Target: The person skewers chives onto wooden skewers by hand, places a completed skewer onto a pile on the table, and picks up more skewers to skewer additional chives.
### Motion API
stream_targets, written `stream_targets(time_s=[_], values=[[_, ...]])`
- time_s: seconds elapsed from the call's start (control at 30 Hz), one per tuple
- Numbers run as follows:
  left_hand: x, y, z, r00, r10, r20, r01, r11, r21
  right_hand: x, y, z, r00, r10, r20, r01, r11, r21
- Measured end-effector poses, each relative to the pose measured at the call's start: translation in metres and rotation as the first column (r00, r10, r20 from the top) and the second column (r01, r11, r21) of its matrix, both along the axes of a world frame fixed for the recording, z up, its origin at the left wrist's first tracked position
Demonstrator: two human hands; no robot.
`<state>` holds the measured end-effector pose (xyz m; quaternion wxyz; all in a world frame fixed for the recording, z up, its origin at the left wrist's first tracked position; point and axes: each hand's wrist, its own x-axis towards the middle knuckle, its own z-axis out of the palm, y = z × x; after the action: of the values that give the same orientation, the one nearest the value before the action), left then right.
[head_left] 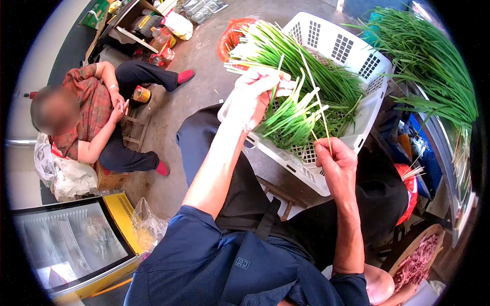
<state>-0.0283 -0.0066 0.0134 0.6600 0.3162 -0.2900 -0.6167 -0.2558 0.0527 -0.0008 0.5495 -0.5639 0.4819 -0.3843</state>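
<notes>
My left hand [260, 94] is closed around a small bunch of garlic chives [296, 115], their cut ends pointing to the lower right. My right hand [337, 160] pinches thin pale bamboo skewers [319, 99] between thumb and fingers. One long skewer slants up past the bunch; a second, shorter-looking length reaches toward the chive ends. Whether either pierces the chives cannot be made out. Below both hands sits a white plastic crate [375, 99], tilted in this view, with a large heap of long chives [306, 64] across it.
More chives [429, 66] lie on a table at the right. A red bag [408, 191] holds several skewers. Reddish pieces fill a round container [416, 260], beside someone's bare limb. Another person [92, 112] sits at left. A yellow-framed glass-topped cabinet [76, 245] stands lower left.
</notes>
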Motion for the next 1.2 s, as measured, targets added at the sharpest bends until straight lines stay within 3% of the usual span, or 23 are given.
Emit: stream_targets(time_s=[0.13, 0.23, 0.37, 0.43, 0.47, 0.53, 0.57, 0.63, 0.8, 0.87, 0.9, 1.0, 1.1, 1.2], values=[[0.005, -0.002, -0.009, 0.998, -0.050, 0.030, 0.049, 0.998, 0.027, 0.001, 0.001, -0.001, 1.000, -0.018, 0.003, 0.018, 1.000, 0.009], [-0.004, -0.001, -0.019, 0.970, -0.173, 0.171, 0.176, 0.984, -0.004, 0.001, 0.000, 0.002, 1.000, -0.028, -0.006, 0.028, 0.999, 0.019], [-0.008, 0.001, -0.024, 0.975, -0.174, 0.136, 0.165, 0.983, 0.079, 0.000, -0.002, 0.003, 0.998, -0.056, 0.027, 0.055, 0.998, 0.029], [-0.006, 0.000, -0.025, 0.964, -0.066, 0.256, 0.054, 0.997, 0.051, 0.001, -0.006, 0.004, 0.998, -0.054, 0.014, 0.053, 0.998, 0.019], [0.001, -0.003, -0.030, 0.890, 0.092, 0.447, -0.135, 0.989, 0.067, 0.001, -0.007, 0.004, 0.999, -0.053, 0.000, 0.053, 0.999, 0.011], [0.026, -0.010, -0.050, 0.471, 0.339, 0.814, -0.466, 0.880, -0.096, 0.002, -0.007, 0.004, 0.998, -0.064, -0.008, 0.065, 0.998, 0.008], [0.038, -0.009, -0.054, 0.236, 0.415, 0.879, -0.527, 0.814, -0.244, 0.002, -0.007, 0.004, 0.997, -0.073, -0.017, 0.073, 0.997, 0.004], [0.054, -0.008, -0.060, -0.231, 0.502, 0.833, -0.503, 0.672, -0.544, 0.001, -0.007, 0.002, 0.998, -0.069, -0.007, 0.069, 0.998, -0.003], [0.061, -0.020, -0.074, -0.171, 0.348, 0.922, -0.609, 0.698, -0.377, 0.001, -0.006, 0.001, 0.998, -0.059, -0.031, 0.059, 0.998, 0.003], [0.063, -0.028, -0.080, 0.090, 0.378, 0.921, -0.671, 0.707, -0.225, 0.001, -0.007, 0.001, 0.997, -0.065, -0.035, 0.065, 0.998, 0.001], [0.064, -0.029, -0.082, 0.126, 0.377, 0.918, -0.681, 0.705, -0.197, 0.001, -0.008, 0.002, 0.997, -0.067, -0.036, 0.067, 0.998, -0.003], [0.070, -0.035, -0.094, 0.210, 0.482, 0.850, -0.673, 0.702, -0.232, 0.000, -0.009, 0.003, 0.997, -0.073, -0.006, 0.073, 0.997, 0.014], [0.061, -0.030, -0.078, 0.275, 0.412, 0.869, -0.685, 0.718, -0.124, 0.001, -0.009, 0.001, 0.997, -0.078, -0.013, 0.078, 0.997, 0.014], [0.060, -0.030, -0.076, 0.273, 0.417, 0.867, -0.663, 0.735, -0.144, 0.002, -0.008, -0.001, 0.998, -0.064, -0.004, 0.064, 0.998, 0.000]])
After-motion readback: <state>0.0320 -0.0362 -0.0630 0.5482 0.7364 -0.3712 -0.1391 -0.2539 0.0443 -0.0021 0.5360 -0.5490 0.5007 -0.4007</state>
